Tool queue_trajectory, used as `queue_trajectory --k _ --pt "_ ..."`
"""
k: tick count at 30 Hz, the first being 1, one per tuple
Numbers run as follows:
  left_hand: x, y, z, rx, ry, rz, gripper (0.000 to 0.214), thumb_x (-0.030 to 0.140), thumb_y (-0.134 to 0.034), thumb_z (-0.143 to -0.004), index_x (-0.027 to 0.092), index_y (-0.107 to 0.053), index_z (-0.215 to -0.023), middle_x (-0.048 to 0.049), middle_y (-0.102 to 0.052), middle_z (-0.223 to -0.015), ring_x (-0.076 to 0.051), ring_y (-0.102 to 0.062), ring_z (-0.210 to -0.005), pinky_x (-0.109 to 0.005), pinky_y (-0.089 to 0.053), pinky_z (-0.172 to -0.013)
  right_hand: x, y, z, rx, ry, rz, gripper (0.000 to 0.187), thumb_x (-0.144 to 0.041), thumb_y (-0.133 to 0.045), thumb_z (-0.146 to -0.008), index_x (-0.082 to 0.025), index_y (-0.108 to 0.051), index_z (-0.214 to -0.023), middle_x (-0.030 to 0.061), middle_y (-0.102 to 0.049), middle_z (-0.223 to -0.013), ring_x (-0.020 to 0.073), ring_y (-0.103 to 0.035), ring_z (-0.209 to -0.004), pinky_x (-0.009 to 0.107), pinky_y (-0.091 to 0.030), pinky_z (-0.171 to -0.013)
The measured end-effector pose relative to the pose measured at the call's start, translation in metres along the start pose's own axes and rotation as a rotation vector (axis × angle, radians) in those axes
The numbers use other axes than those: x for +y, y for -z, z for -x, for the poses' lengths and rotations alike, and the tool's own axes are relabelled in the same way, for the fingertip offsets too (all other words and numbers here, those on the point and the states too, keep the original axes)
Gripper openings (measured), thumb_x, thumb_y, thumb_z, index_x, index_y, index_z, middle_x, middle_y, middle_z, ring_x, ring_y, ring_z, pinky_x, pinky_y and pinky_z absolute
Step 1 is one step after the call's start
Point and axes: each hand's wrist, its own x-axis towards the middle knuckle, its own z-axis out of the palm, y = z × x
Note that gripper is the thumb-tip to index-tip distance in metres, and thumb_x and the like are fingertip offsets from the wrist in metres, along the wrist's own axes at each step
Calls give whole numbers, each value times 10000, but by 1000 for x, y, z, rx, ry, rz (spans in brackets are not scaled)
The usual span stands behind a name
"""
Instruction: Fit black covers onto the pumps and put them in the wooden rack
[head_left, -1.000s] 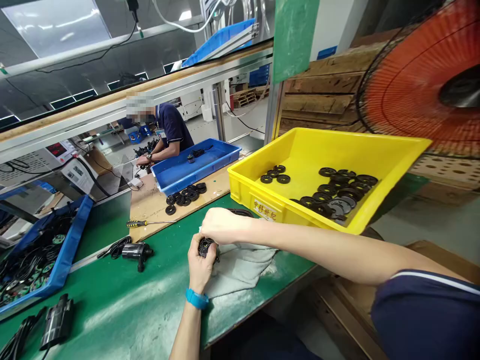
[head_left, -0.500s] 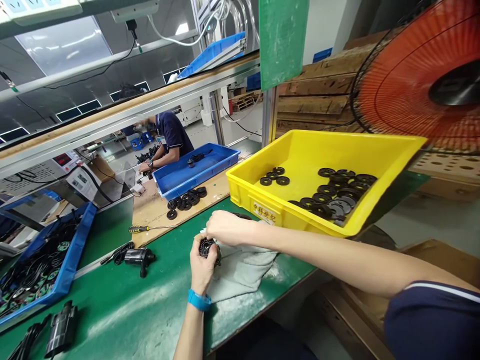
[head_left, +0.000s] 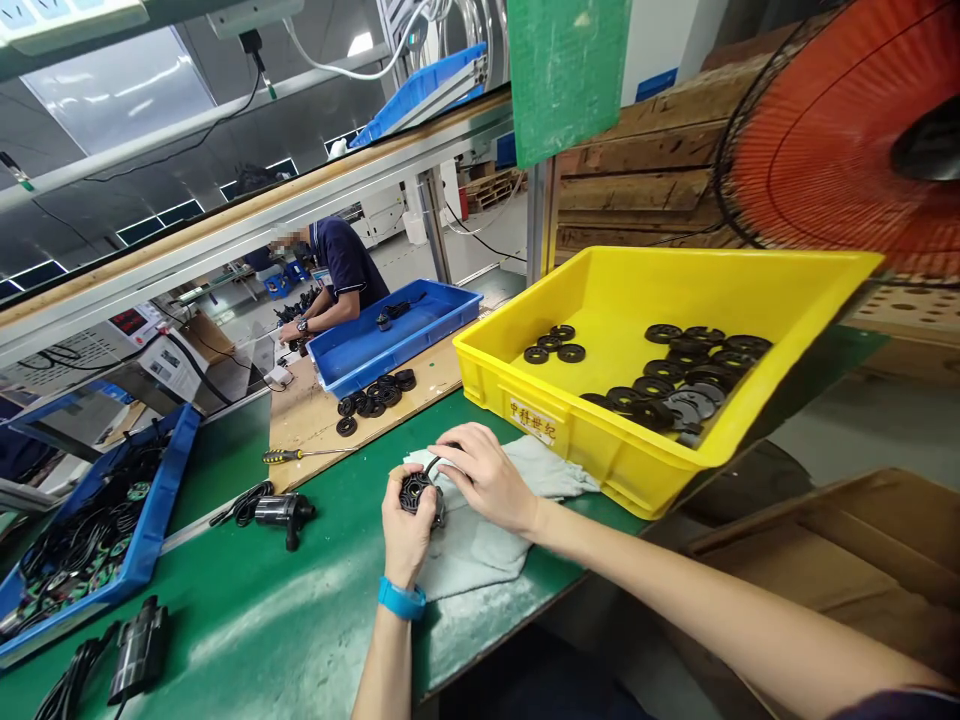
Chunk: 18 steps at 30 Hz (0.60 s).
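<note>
The right hand (head_left: 489, 478) has dropped onto the grey cloth (head_left: 480, 550) padding the counter (head_left: 262, 620), fingers loose and empty; the left hand (head_left: 407, 528) grips the black pump part (head_left: 417, 492) just above it, face turned up, seemingly for checking

Green bench (head_left: 247, 610) — cloth (head_left: 480, 535), yellow bin (head_left: 600, 440)

A small round black plastic part (head_left: 417, 493) with holes in its face sits upright in the left hand (head_left: 406, 530), above a crumpled grey cloth (head_left: 480, 520) spread on the green surface (head_left: 262, 620). The right hand (head_left: 487, 478) rests just beside it on the cloth.
</note>
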Motion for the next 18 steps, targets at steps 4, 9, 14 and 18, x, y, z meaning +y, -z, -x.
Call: queue_trajectory --k 4,9,14,18 --pt "0 0 1 -13 19 24 261 316 -644 -841 191 -619 -1069 -47 -647 -1031 -195 -609 -938 -296 -473 -858 -18 -14 32 142 -177 -257 196 -212 -548 -969 -212 -700 -1094 83 -676 -987 208 -614 -965 374 -507 -867" --pt "1 0 3 -34 23 76 288 356 -653 -850 190 -608 -1082 -46 -646 -1021 -190 -615 -905 -292 -483 -830 -32 -40 41 120 -680 -682 299 -423 -658 -888 -191 -710 -1069 110 -699 -1113 248 -639 -1079 413 -498 -981" --pt "-2 1 3 -26 -8 61 281 365 -641 -873 190 -610 -1090 -61 -643 -1079 -207 -613 -997 -316 -477 -903 -40 -48 21 162 -962 -1031 377 -467 -743 -742 -175 -735 -979 88 -713 -1068 256 -630 -1057 386 -479 -985" --pt "-2 1 4 -16 -35 41 265 367 -635 -887 199 -614 -1091 -64 -633 -1103 -218 -602 -1050 -340 -464 -960 -46 -50 11 199 -1122 -1195 281 -374 -729 -667 -186 -736 -876 44 -723 -922 234 -618 -964 333 -488 -884"
